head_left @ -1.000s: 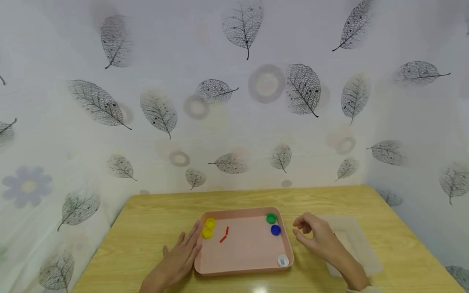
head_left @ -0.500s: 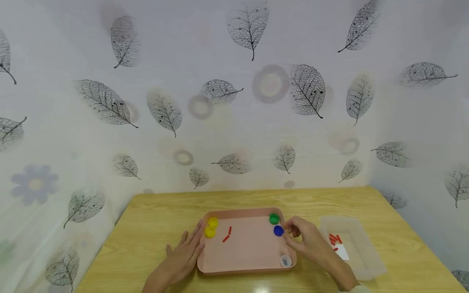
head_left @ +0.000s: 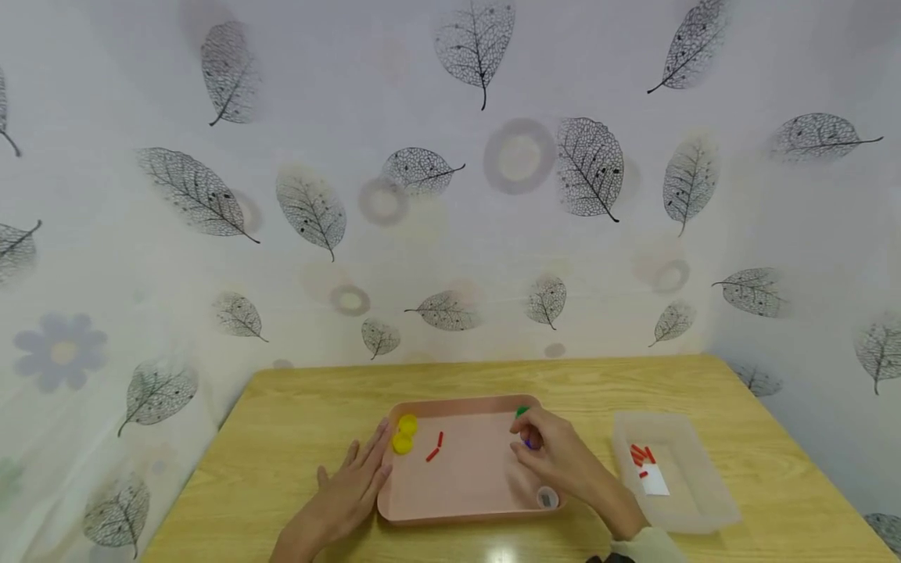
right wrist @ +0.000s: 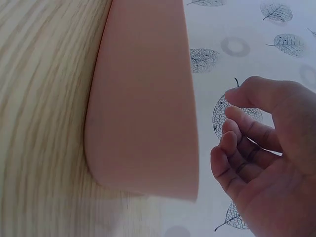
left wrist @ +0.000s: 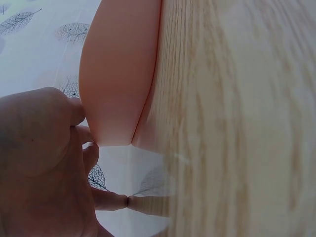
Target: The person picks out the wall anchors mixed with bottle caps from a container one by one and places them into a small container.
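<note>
In the head view, my left hand [head_left: 345,489] lies with straight fingers against the left rim of the pink tray [head_left: 457,512]. The left wrist view shows its fingers by the tray's outer wall [left wrist: 121,74]. My right hand [head_left: 559,453] hovers over the tray's right side, fingers bent, thumb and index apart, nothing visible between them. Below it, a blue cap [head_left: 529,443] and a green cap [head_left: 522,411] are partly hidden. Two short red sticks [head_left: 432,454] lie left of the tray's middle. Two yellow caps [head_left: 403,443] sit along its left wall.
A small round whitish container [head_left: 547,497] stands in the tray's near right corner. Right of the tray is a translucent box [head_left: 693,469] with several red sticks [head_left: 639,454] and a white card [head_left: 655,481]. A leaf-patterned wall covering [head_left: 450,234] rises behind the wooden table [head_left: 317,391].
My right hand has moved left, from between the box and tray to over the tray's right side, uncovering the red sticks and card. My left hand stays at the tray's left rim.
</note>
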`<state>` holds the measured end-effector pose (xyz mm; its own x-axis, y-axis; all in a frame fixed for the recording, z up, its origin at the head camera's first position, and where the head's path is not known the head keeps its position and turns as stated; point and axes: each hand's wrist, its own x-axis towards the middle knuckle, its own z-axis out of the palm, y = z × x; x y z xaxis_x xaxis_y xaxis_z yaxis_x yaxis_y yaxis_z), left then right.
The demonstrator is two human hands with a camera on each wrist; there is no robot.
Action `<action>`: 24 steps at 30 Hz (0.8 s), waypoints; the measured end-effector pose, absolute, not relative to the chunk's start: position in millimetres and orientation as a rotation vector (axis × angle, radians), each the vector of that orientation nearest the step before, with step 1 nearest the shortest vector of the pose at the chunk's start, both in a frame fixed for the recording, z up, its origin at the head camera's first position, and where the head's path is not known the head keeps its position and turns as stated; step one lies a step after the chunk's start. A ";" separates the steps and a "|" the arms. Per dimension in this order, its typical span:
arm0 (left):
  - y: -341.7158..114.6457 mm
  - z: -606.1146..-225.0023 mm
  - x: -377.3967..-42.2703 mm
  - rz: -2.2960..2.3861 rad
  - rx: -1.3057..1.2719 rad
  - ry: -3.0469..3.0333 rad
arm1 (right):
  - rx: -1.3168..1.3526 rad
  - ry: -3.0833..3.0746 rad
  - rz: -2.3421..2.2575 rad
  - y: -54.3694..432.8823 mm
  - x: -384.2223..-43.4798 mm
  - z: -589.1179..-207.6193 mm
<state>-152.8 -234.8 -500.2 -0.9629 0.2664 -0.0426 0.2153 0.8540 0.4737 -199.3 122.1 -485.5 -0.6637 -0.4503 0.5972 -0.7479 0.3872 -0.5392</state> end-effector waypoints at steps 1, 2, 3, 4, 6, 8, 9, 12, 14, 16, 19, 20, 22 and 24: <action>-234.9 -500.5 -153.0 0.726 0.382 2.923 | 1.041 -2.297 1.163 119.9 -200.3 -485.6; -235.0 -500.6 -153.1 0.725 0.382 2.924 | 1.045 -2.296 1.159 117.7 -201.5 -485.8; -235.1 -500.8 -153.2 0.723 0.383 2.926 | 1.048 -2.297 1.153 115.5 -202.6 -486.0; -235.1 -500.9 -153.2 0.723 0.384 2.927 | 1.047 -2.298 1.149 113.1 -203.6 -486.1; -235.2 -501.1 -153.3 0.725 0.387 2.928 | 1.052 -2.304 1.148 108.4 -205.3 -486.4; -235.2 -501.1 -153.4 0.733 0.391 2.928 | 1.058 -2.317 1.154 103.5 -206.9 -486.6; -235.2 -501.0 -153.5 0.735 0.393 2.929 | 1.058 -2.326 1.160 101.1 -207.7 -486.8; -235.6 -500.7 -153.3 0.737 0.396 2.931 | 1.060 -2.344 1.152 93.8 -209.3 -487.8; -235.8 -500.5 -153.1 0.734 0.396 2.932 | 1.064 -2.343 1.132 88.9 -210.0 -488.6; -236.0 -500.2 -152.8 0.733 0.394 2.931 | 1.067 -2.340 1.117 84.0 -210.6 -489.1; -236.3 -500.2 -152.7 0.732 0.394 2.928 | 1.056 -2.368 1.133 76.7 -211.3 -489.3; -236.3 -500.3 -152.8 0.733 0.395 2.927 | 1.047 -2.391 1.149 74.3 -211.7 -489.4; -236.3 -500.5 -152.9 0.732 0.397 2.925 | 1.027 -2.446 1.176 69.8 -212.5 -489.1; -236.3 -500.9 -153.1 0.729 0.400 2.925 | 1.005 -2.505 1.207 65.1 -213.8 -488.4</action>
